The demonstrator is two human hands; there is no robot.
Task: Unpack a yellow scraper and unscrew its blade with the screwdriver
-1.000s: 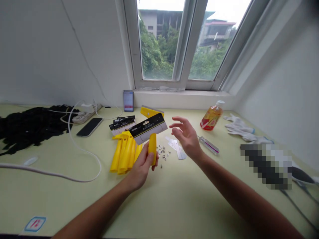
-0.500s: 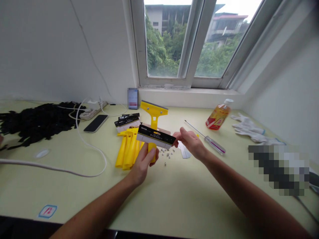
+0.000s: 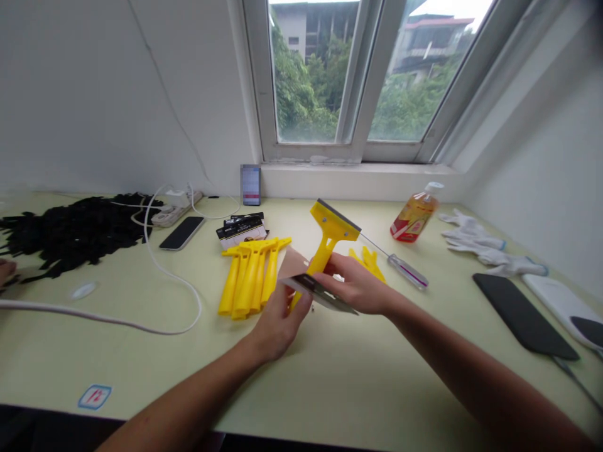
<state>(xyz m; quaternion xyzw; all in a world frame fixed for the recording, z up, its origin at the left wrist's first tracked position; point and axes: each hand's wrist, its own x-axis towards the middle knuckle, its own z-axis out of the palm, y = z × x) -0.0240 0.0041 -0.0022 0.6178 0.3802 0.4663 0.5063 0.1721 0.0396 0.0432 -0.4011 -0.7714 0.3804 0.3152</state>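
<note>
A yellow scraper (image 3: 333, 230) with two screws in its head is held above the table, tilted to the right. My left hand (image 3: 280, 323) is closed at the lower end of its handle, with the thumb by the edge of a black-and-white header card (image 3: 330, 296). Further up, my right hand (image 3: 358, 282) is closed around the handle, its thumb against the card. The card lies across the handle, seen nearly edge-on. Just left of my hands lie several yellow scraper handles (image 3: 254, 276). Behind them are more header cards (image 3: 241, 232).
Right of my hands lie yellow plastic pieces (image 3: 370, 263) and a screwdriver (image 3: 407, 271). A drink bottle (image 3: 414, 213), white gloves (image 3: 475, 235) and a black phone (image 3: 522, 314) are further right. Black strips (image 3: 80, 226), a white cable (image 3: 117, 323) and another person's hand (image 3: 6, 270) are at left.
The scraper has swung to the right and the card has tipped nearly edge-on. My right hand has moved from the card's right end to the handle.
</note>
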